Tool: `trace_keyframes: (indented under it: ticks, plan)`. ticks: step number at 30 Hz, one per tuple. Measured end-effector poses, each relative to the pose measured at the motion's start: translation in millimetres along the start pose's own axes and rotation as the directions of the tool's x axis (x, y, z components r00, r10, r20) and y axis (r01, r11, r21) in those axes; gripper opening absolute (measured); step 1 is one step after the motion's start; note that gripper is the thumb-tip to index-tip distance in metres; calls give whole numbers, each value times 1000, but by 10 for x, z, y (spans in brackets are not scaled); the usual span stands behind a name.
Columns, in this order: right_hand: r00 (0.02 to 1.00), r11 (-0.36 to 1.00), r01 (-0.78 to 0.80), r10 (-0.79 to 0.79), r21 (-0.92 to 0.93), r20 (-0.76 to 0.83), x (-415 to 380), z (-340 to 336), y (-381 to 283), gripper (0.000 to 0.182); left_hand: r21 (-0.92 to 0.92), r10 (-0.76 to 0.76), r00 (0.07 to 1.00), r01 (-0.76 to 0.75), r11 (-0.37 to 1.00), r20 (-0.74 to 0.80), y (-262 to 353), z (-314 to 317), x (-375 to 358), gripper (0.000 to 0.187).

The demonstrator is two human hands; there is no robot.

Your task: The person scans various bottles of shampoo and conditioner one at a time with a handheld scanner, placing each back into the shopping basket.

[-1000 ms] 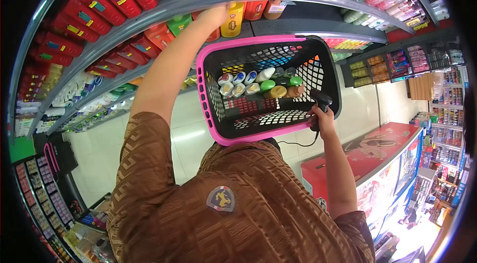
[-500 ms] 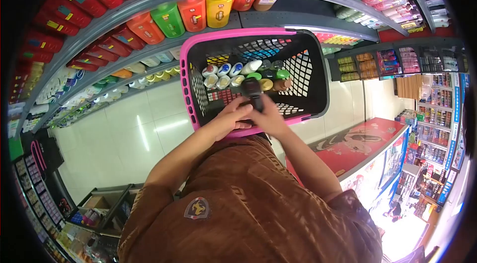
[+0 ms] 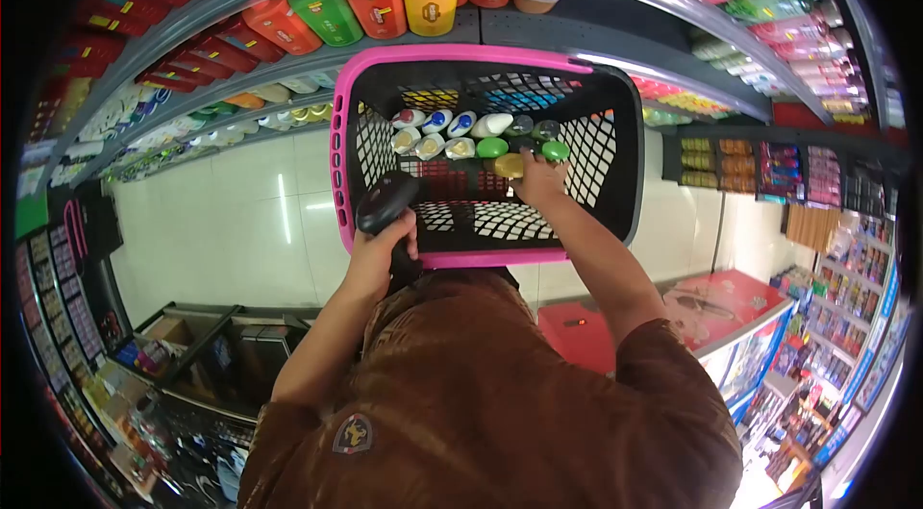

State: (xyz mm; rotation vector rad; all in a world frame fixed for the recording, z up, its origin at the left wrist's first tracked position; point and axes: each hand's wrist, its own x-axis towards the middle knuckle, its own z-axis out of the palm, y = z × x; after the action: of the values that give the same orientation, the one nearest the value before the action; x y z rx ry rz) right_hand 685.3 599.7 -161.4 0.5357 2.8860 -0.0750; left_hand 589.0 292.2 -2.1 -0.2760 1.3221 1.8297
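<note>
My left hand (image 3: 380, 254) is wrapped round the handle of a black handheld barcode scanner (image 3: 386, 201), lifted over the left front of the shopping basket (image 3: 338, 168). The basket is black mesh with a pink rim. My right hand (image 3: 543, 180) reaches down into it, fingers closed among the bottle tops on the right. A gold-capped bottle (image 3: 508, 166) touches or lies close beside my fingers, and a green-capped bottle (image 3: 555, 151) is just behind them. Several white bottles (image 3: 433, 144) stand in two rows to the left. Which bottle my fingers grip is partly hidden.
Shelves of shampoo-like bottles (image 3: 430, 0) run behind the basket. A red-topped cabinet (image 3: 716, 307) stands to the right. At lower left is a dark open-framed rack (image 3: 207, 341). Pale floor tiles (image 3: 240, 249) show on the left.
My hands, together at the scanner before, are now apart. The left has carried the scanner leftward; the right has let go of it and moved right, into the bottles.
</note>
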Motion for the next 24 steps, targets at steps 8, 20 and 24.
trace_keyframes:
  ticks: [8,20,24]
  plan:
    - [911,984,79,-137,161,389,420,490,132,44,168,72,985,-45,985,-159,-68,105,-377,16]
    - [892,987,82,-134,137,432,240,-49,368,51,253,196,967,-151,955,-162,-269,235,-561,16]
    - [893,953,108,-217,281,394,8,-1017,557,58,239,235,966,-203,950,-112,-223,244,-511,20]
